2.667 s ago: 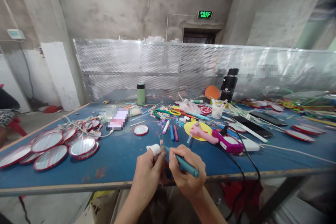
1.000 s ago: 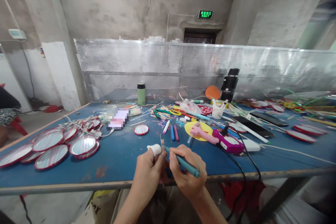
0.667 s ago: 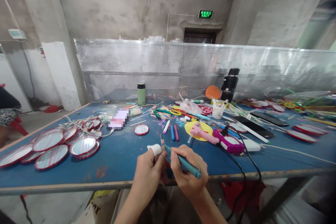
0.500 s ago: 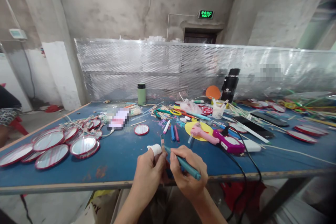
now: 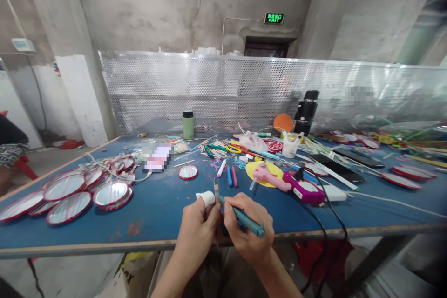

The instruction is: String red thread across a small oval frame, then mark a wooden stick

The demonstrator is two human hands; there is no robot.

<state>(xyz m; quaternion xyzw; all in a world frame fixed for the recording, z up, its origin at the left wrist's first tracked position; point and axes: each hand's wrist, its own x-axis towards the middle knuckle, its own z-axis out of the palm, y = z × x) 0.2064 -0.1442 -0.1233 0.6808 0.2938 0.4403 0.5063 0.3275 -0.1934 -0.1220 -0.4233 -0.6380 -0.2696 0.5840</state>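
Observation:
Near the table's front edge, my left hand (image 5: 197,228) pinches a small flat wooden-looking stick (image 5: 216,189) upright between thumb and fingers. A white wrapping (image 5: 206,198) covers one of its fingers. My right hand (image 5: 248,233) is closed around a teal marker pen (image 5: 250,223), held like a writing tool. The marker's front end meets the stick beside my left thumb; its exact tip is too small to make out. Just beyond my hands lie a white-and-pink marker (image 5: 221,168), a blue marker (image 5: 229,177) and a dark red marker (image 5: 234,177).
Red-rimmed round mirrors (image 5: 69,208) are piled at left, with a single small mirror (image 5: 188,172) nearer the middle. A pink-and-purple glue gun (image 5: 270,176) rests over a yellow disc (image 5: 251,170), its black cable (image 5: 314,216) crossing the edge. A green bottle (image 5: 188,125) stands behind.
My right hand and the teal marker have shifted slightly left, closer to my left hand. The left hand still holds the stick in nearly the same place.

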